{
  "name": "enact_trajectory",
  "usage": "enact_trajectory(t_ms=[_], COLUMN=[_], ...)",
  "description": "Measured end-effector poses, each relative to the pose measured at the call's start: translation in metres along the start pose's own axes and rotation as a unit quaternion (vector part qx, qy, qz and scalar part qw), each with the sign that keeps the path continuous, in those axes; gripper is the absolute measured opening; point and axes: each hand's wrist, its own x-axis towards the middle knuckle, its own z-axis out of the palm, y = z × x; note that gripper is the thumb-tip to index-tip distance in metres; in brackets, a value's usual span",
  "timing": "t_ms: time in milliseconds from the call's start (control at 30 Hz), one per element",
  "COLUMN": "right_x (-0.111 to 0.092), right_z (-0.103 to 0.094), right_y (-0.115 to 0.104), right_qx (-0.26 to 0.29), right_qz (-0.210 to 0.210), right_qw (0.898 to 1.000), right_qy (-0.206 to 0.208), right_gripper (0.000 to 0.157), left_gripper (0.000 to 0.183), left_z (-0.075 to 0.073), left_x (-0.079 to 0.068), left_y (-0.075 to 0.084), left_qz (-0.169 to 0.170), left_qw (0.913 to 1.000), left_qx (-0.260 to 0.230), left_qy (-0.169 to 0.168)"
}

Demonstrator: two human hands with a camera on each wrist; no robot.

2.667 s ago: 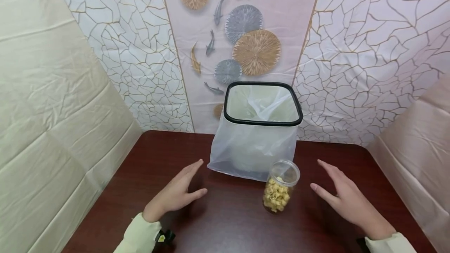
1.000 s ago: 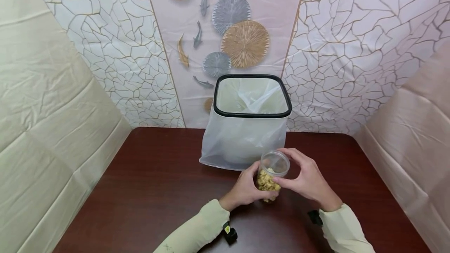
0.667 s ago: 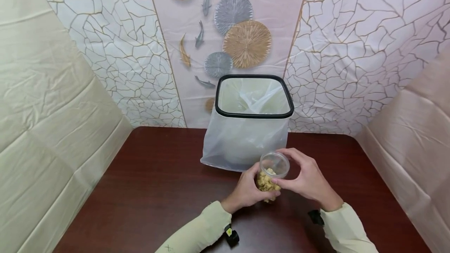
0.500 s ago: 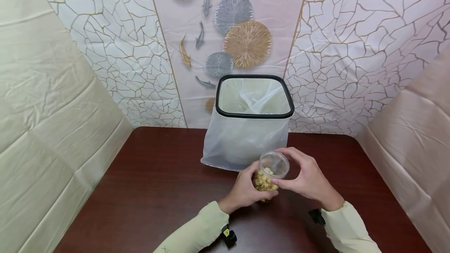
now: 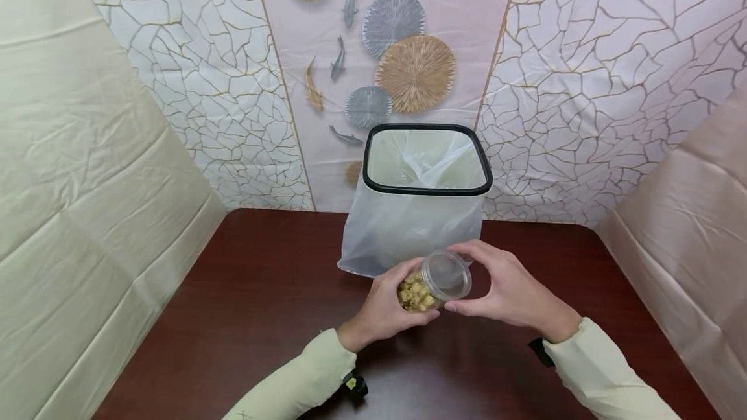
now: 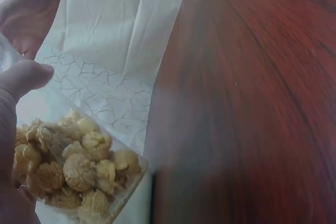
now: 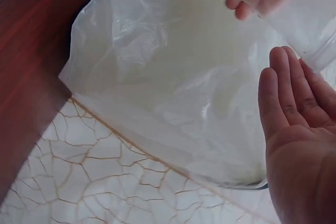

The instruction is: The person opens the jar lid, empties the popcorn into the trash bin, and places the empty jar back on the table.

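Observation:
My left hand (image 5: pixel 380 306) wraps round a clear jar of popcorn (image 5: pixel 416 293), which tilts to the right. The popcorn lies in the lower part of the jar, well seen in the left wrist view. At the other end is a clear round lid (image 5: pixel 447 275). My right hand (image 5: pixel 516 289) holds this lid between thumb and fingers, fingertips at its rim. In the right wrist view the fingers (image 7: pixel 291 82) lie against the clear edge. Just behind both hands stands a trash bin with a black rim (image 5: pixel 428 191), lined with a white plastic bag (image 5: pixel 408 225).
The dark reddish wooden table (image 5: pixel 262 297) extends round the hands. A patterned cloth (image 5: pixel 192 83) hangs behind it, with beige padded panels (image 5: pixel 87 199) at both sides. Black cameras (image 5: pixel 355 384) are strapped at the wrists.
Both hands came in from the sides and took hold of the jar. Since half a second ago, the jar has tilted and moved slightly left and up with the left hand.

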Motion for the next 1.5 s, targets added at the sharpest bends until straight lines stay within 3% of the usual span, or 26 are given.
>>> enact_trajectory(t_ms=[167, 400, 800, 1000, 1267, 1500], right_x=[0.004, 0.01, 0.017, 0.019, 0.02, 0.021], right_z=[-0.003, -0.006, 0.006, 0.02, 0.035, 0.042], right_y=[-0.009, -0.021, -0.033, -0.034, -0.037, -0.037], right_qx=[-0.019, -0.03, 0.001, 0.047, 0.107, 0.145], right_qz=[-0.011, -0.009, 0.123, 0.184, 0.27, 0.293], right_qw=[0.999, 0.999, 0.992, 0.981, 0.956, 0.945], right_qy=[-0.03, -0.031, -0.021, -0.03, -0.037, -0.035], right_gripper=[0.083, 0.086, 0.072, 0.07, 0.064, 0.061], left_gripper=[0.088, 0.09, 0.088, 0.084, 0.081, 0.08], left_z=[-0.019, -0.042, -0.064, -0.068, -0.067, -0.066], left_x=[0.001, -0.002, -0.007, -0.009, -0.008, -0.013], left_y=[0.003, 0.008, 0.007, 0.006, 0.007, 0.006], left_qz=[0.016, 0.023, 0.052, 0.082, 0.115, 0.109], left_qw=[0.9984, 0.9887, 0.9623, 0.9474, 0.9238, 0.9183], left_qx=[0.052, 0.145, 0.266, 0.309, 0.365, 0.38], left_qy=[-0.015, -0.033, -0.021, -0.003, 0.018, 0.022])
